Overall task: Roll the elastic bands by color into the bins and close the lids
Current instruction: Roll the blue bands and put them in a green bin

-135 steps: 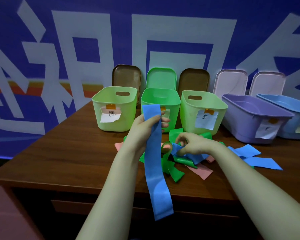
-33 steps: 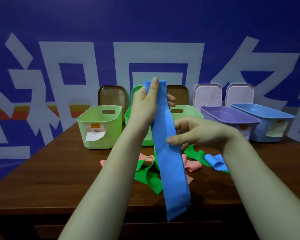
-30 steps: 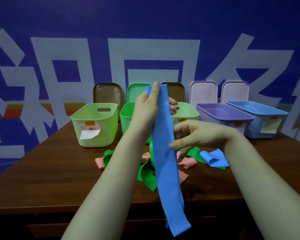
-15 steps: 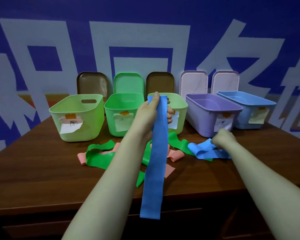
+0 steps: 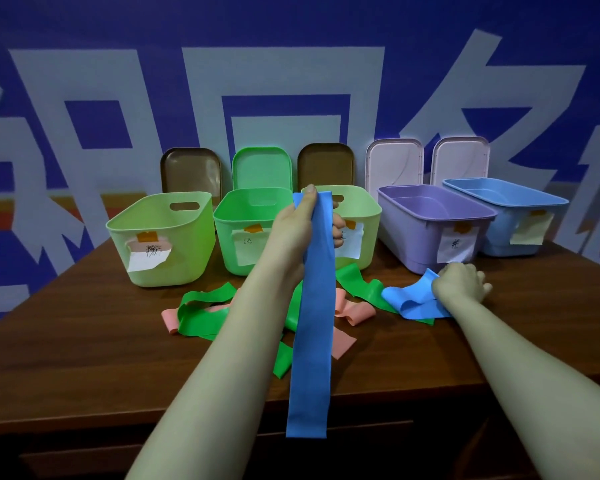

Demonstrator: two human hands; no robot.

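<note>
Nearest to us, the loose end of the long blue band (image 5: 314,323) hangs down past the front edge of the table (image 5: 84,358), unrolled and flat. Its top end is pinched in our left hand (image 5: 293,230), thumb on the near face and fingers wrapped behind it, raised in front of the middle bins. On the table beneath lies a tangle of green bands (image 5: 201,317) and pink bands (image 5: 355,311), none of them rolled. Off to the right, our right hand (image 5: 459,282) sits on a second blue band (image 5: 409,301) just in front of the purple bin (image 5: 416,237), fingers curled down onto its crumpled edge. We judge we are gathering the blue bands together, with rolling not yet begun. Next we need to lift that second band clear of the green one under it, bring both hands together and wind the blue up tight from one end. Behind, five open bins stand in a row, the blue bin (image 5: 499,233) farthest right; their labels are too small to read. The lids (image 5: 394,168) lean on the wall behind them.
</note>
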